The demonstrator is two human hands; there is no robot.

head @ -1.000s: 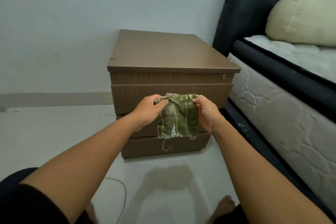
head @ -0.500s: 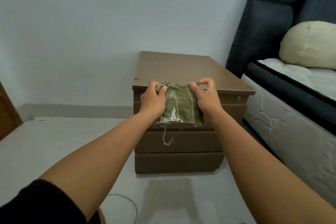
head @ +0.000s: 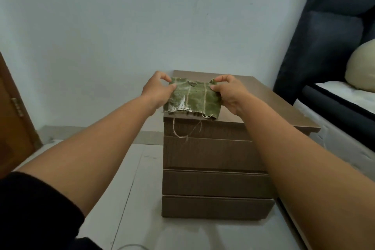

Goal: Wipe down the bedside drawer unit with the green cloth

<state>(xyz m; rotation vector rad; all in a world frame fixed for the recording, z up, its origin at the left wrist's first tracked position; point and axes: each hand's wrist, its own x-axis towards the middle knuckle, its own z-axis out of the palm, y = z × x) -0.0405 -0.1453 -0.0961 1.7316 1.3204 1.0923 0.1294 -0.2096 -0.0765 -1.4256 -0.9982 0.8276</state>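
While the bed [head: 334, 111] flanks it on the right, the bedside drawer unit [head: 215, 168] stands against the wall, its top bare. Over its front left corner hangs the green cloth [head: 192, 97], stretched between the left hand [head: 157, 90] and right hand [head: 229, 92], each pinching an upper corner. Loose threads [head: 178, 130] dangle from its frayed hem. They could catch in a drawer gap and tear further, I'd guess.
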